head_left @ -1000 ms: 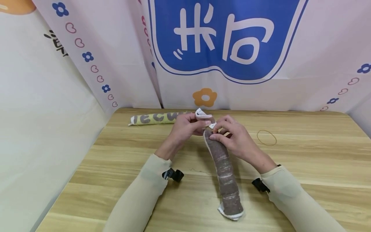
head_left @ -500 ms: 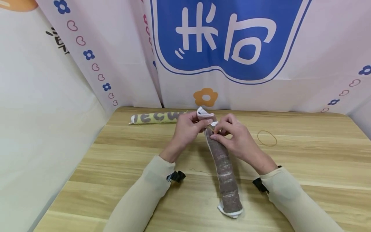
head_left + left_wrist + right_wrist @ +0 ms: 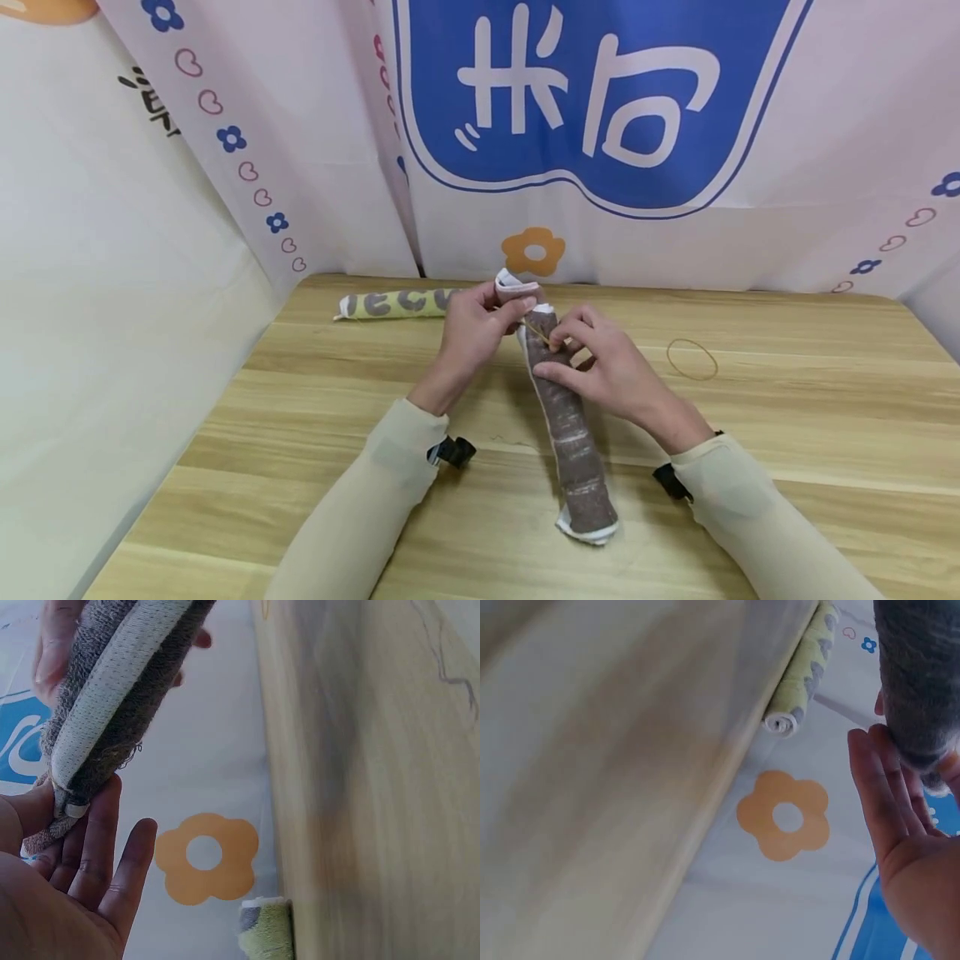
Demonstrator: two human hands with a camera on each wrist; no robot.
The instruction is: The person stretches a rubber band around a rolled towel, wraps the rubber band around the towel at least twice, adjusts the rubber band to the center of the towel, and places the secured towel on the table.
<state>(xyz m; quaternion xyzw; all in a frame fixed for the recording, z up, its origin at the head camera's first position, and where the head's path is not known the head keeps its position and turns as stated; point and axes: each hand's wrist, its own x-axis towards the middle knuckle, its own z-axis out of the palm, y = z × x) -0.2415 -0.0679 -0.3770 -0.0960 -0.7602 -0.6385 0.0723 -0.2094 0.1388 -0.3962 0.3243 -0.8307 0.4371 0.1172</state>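
A brown-grey rolled towel with white edging slants between my hands in the head view, its near end toward me. My left hand pinches the towel's far end, where a folded flap sticks up; the left wrist view shows thumb and fingers around that narrowed end. With thumb apart from the fingertips, my right hand lies along the towel's right side. Its fingertips pinch a thin tan rubber band, stretched across the towel toward the left hand. How the band runs behind the towel is hidden.
A yellow-green rolled towel with grey letters lies at the table's back left, partly behind the left hand. A loose rubber band lies right of the right hand. A printed cloth backdrop hangs behind the wooden table.
The brown-grey towel and left hand have shifted slightly left and away from me. The rubber band now shows stretched between the hands, and the right thumb has moved farther from the fingertips.
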